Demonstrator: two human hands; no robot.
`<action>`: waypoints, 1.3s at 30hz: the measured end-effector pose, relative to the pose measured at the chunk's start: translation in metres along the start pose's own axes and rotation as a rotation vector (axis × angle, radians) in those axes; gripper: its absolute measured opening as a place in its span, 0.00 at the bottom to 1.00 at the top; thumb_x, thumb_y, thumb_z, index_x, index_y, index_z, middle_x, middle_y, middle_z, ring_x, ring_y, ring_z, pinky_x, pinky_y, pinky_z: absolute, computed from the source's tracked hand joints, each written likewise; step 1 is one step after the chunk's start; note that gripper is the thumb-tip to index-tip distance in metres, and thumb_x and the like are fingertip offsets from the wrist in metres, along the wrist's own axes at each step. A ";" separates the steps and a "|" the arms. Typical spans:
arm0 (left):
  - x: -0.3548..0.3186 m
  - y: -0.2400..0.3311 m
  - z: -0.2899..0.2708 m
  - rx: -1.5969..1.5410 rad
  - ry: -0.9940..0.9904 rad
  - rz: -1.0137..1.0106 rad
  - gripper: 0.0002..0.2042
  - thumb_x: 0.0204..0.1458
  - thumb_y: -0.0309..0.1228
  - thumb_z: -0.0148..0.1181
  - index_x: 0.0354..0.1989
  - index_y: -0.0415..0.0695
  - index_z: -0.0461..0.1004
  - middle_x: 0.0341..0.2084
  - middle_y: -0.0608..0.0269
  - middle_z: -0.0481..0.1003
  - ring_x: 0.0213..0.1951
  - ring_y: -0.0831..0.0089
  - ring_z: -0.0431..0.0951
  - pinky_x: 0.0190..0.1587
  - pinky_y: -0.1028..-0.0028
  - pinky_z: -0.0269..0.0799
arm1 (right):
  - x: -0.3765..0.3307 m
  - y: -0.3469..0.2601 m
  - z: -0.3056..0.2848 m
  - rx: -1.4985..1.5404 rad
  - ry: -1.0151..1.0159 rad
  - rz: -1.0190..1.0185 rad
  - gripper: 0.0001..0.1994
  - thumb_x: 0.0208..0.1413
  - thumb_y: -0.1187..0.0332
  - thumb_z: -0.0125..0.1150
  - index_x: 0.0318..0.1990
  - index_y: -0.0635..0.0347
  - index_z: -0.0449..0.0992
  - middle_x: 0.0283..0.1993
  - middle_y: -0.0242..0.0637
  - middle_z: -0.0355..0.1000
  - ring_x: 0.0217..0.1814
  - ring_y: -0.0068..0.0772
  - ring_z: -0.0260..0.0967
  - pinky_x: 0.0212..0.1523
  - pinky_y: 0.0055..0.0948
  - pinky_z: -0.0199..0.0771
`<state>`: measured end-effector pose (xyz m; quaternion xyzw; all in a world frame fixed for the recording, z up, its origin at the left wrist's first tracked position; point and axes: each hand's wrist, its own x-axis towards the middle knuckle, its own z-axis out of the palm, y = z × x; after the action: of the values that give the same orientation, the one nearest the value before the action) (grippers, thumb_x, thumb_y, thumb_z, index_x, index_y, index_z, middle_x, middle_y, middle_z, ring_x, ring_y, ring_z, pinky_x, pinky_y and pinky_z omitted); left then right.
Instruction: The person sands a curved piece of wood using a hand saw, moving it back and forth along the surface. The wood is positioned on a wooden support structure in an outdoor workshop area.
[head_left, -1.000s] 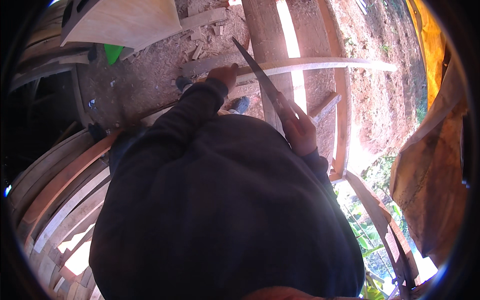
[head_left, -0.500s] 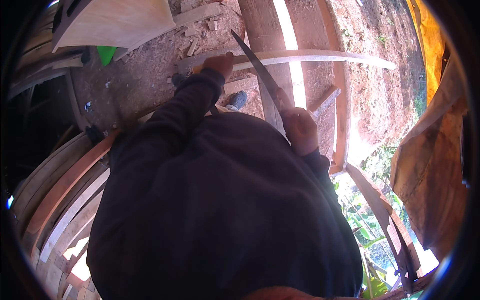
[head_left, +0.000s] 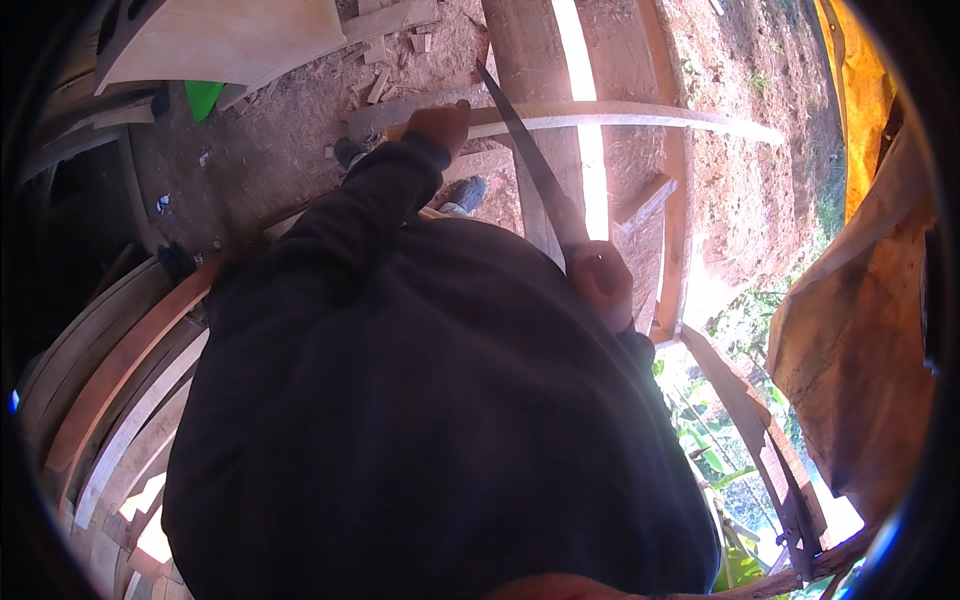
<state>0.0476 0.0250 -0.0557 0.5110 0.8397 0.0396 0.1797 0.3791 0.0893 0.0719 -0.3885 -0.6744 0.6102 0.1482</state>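
My left hand (head_left: 438,128) is closed on a long, pale wooden plank (head_left: 640,113) that reaches off to the right. Gripped in my right hand (head_left: 603,282) is a handsaw (head_left: 538,168), its dark, tapering blade slanting up and leftward. The blade crosses the plank just right of my left hand, with its tip beyond the far edge. Whether the teeth have cut into the wood cannot be made out. My dark sleeves and top hide much of what lies below.
A thick timber beam (head_left: 530,55) runs under the plank. Wood offcuts (head_left: 378,84) litter the ground at the far left, near a large pale wooden panel (head_left: 225,40). Several boards (head_left: 125,375) are stacked at left. An orange-brown sheet (head_left: 860,350) hangs at right.
My right hand has drawn the saw back toward me, so less blade extends past the plank. My left hand keeps its grip in nearly the same place.
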 end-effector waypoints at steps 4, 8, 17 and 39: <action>-0.001 0.006 -0.008 -0.018 -0.065 0.003 0.09 0.66 0.30 0.54 0.48 0.42 0.77 0.40 0.48 0.86 0.43 0.49 0.89 0.45 0.51 0.85 | 0.033 0.000 0.012 0.095 -0.097 0.092 0.04 0.70 0.75 0.62 0.49 0.58 0.79 0.36 0.32 0.77 0.35 0.19 0.71 0.36 0.24 0.71; -0.003 0.000 0.002 0.012 -0.074 0.025 0.09 0.66 0.30 0.54 0.49 0.42 0.77 0.40 0.48 0.86 0.44 0.49 0.89 0.44 0.51 0.85 | 0.084 -0.028 0.060 -0.274 -0.008 -0.042 0.04 0.71 0.75 0.60 0.48 0.61 0.78 0.37 0.34 0.79 0.40 0.24 0.75 0.43 0.31 0.77; 0.006 -0.003 -0.008 0.034 -0.067 0.002 0.10 0.68 0.31 0.52 0.50 0.44 0.78 0.40 0.47 0.87 0.44 0.49 0.89 0.45 0.51 0.85 | 0.074 -0.040 0.027 -0.045 -0.030 0.138 0.03 0.74 0.72 0.61 0.48 0.59 0.79 0.40 0.33 0.81 0.33 0.17 0.72 0.34 0.21 0.71; 0.028 -0.002 -0.046 0.061 -0.281 0.023 0.15 0.61 0.34 0.62 0.55 0.42 0.78 0.47 0.45 0.86 0.52 0.47 0.87 0.56 0.50 0.82 | 0.033 -0.034 -0.003 0.044 -0.024 -0.190 0.10 0.68 0.82 0.55 0.52 0.63 0.77 0.49 0.35 0.78 0.45 0.20 0.74 0.42 0.22 0.74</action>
<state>0.0185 0.0535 -0.0207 0.5264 0.8011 -0.0556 0.2795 0.3482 0.1165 0.0952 -0.3119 -0.6965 0.6126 0.2057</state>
